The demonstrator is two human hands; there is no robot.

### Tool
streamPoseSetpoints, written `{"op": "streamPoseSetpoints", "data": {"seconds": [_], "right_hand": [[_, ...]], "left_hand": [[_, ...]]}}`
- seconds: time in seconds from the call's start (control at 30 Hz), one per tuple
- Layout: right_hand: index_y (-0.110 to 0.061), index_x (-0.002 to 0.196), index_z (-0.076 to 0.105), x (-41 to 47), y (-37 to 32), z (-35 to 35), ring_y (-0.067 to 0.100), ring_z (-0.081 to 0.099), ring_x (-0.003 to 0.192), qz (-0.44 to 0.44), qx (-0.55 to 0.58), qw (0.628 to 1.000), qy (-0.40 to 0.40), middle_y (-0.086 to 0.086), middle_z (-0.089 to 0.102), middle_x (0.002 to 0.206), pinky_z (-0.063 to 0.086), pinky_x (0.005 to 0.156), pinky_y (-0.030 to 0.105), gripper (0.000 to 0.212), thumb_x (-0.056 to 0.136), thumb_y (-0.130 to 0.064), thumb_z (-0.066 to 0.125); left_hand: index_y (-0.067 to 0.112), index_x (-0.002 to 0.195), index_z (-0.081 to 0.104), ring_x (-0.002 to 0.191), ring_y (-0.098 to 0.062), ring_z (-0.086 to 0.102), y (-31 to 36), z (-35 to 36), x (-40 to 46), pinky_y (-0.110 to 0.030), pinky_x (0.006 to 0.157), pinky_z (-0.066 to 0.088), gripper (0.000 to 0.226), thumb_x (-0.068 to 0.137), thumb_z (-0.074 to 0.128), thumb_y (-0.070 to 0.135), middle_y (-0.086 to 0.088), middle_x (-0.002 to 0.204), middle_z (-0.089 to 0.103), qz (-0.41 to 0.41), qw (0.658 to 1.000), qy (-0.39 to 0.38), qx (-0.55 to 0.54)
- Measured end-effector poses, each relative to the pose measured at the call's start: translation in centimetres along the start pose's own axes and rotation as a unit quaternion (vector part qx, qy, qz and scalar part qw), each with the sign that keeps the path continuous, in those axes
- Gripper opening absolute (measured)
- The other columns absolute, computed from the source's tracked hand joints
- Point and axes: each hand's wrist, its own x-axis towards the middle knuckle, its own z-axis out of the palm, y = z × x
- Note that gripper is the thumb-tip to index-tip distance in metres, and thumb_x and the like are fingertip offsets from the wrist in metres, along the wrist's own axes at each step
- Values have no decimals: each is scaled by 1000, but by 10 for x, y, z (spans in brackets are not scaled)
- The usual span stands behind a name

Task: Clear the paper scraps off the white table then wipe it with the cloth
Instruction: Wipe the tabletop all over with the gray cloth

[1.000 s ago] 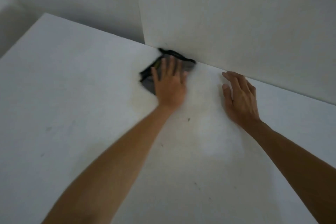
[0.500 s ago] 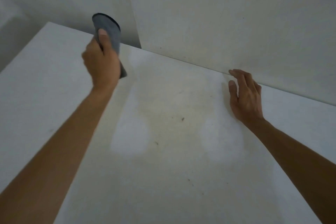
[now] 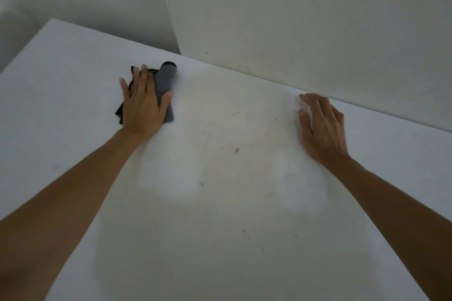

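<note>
A dark grey cloth (image 3: 165, 79) lies crumpled on the white table (image 3: 220, 203), towards its far left. My left hand (image 3: 143, 105) presses flat on top of the cloth, fingers spread, covering most of it. My right hand (image 3: 322, 127) rests palm down on the table at the right, close to the wall, fingers apart and holding nothing. Small dark specks (image 3: 236, 150) dot the table's middle. No paper scraps are in view.
A white wall panel (image 3: 305, 19) rises along the table's far edge, with a corner at the back left. The table's left edge drops off beside a grey wall (image 3: 19, 32). Pale patches and a yellowish stain mark the tabletop.
My left hand lifted the cloth off the table by the wall corner, swung it left, and has now set it down flat further left. My right hand stayed in place.
</note>
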Motion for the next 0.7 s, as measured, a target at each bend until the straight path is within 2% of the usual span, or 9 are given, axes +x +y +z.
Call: {"op": "streamPoseSetpoints", "data": {"seconds": [0.13, 0.2, 0.27, 0.33, 0.37, 0.43, 0.5, 0.6, 0.7], "right_hand": [[-22, 143, 49, -2, -4, 3, 20, 47, 135, 10, 4, 1000, -1, 0, 51, 145, 33, 115, 46, 37, 109, -31, 40], [-22, 143, 49, -1, -6, 4, 20, 47, 135, 19, 7, 1000, -2, 0, 51, 145, 33, 115, 45, 36, 109, -30, 40], [-22, 143, 49, -1, -7, 4, 21, 48, 134, 26, 14, 1000, 2, 1, 50, 145, 33, 113, 45, 36, 109, -31, 39], [-22, 143, 48, -1, -7, 2, 23, 48, 133, 26, 17, 1000, 5, 2, 50, 145, 35, 112, 45, 39, 108, -35, 36], [-22, 143, 48, 0, -7, 0, 24, 48, 133, 23, 17, 1000, 5, 2, 50, 146, 35, 111, 46, 40, 108, -36, 34], [-23, 143, 48, 3, -5, -3, 23, 48, 134, 19, 16, 1000, 5, 1, 50, 146, 35, 111, 46, 41, 108, -38, 32], [-24, 143, 48, 7, -5, -4, 22, 48, 134, 15, 18, 1000, 8, 0, 50, 146, 35, 111, 46, 40, 109, -38, 32], [-23, 143, 48, 9, -6, -4, 20, 48, 135, 14, 27, 999, 14, -1, 50, 145, 35, 112, 45, 37, 110, -33, 36], [-23, 143, 48, 7, -7, -1, 19, 49, 135, 13, 30, 999, 9, -2, 51, 145, 35, 113, 45, 37, 110, -34, 35]], "left_hand": [[0, 152, 32, 150, -41, 21, 66, 11, -12, -60, 120, 15, 79, 99, 24, 58, -25, 160, 26, -1, 1000, 9, -13], [-1, 147, 42, 146, -41, 30, 118, 19, -29, -58, 117, 25, 67, 100, 38, 47, -25, 155, 36, 86, 995, 39, -38], [-1, 137, 55, 141, -39, 41, 177, 20, -57, -56, 111, 37, 49, 94, 47, 23, -23, 148, 48, 196, 974, 54, -105], [-1, 128, 60, 132, -37, 52, 215, 8, -79, -55, 103, 47, 40, 94, 42, 11, -21, 139, 57, 220, 954, 24, -202], [0, 127, 59, 126, -38, 57, 222, -5, -81, -53, 99, 50, 35, 98, 42, 11, -21, 136, 59, 191, 944, 11, -267], [11, 128, 54, 108, -38, 64, 208, -30, -69, -45, 89, 53, 29, 102, 43, 17, -17, 126, 64, 89, 929, 54, -354], [12, 130, 52, 100, -37, 65, 173, -46, -38, -46, 84, 52, 32, 101, 40, 17, -15, 117, 65, 17, 940, 139, -312], [5, 135, 52, 131, -38, 50, 115, -46, 20, -55, 104, 41, 39, 101, 38, 15, -18, 138, 56, -91, 971, 192, -106], [1, 147, 39, 150, -37, 22, 110, -16, 41, -60, 118, 19, 46, 106, 31, 20, -19, 158, 34, -190, 979, 68, -40]]}}
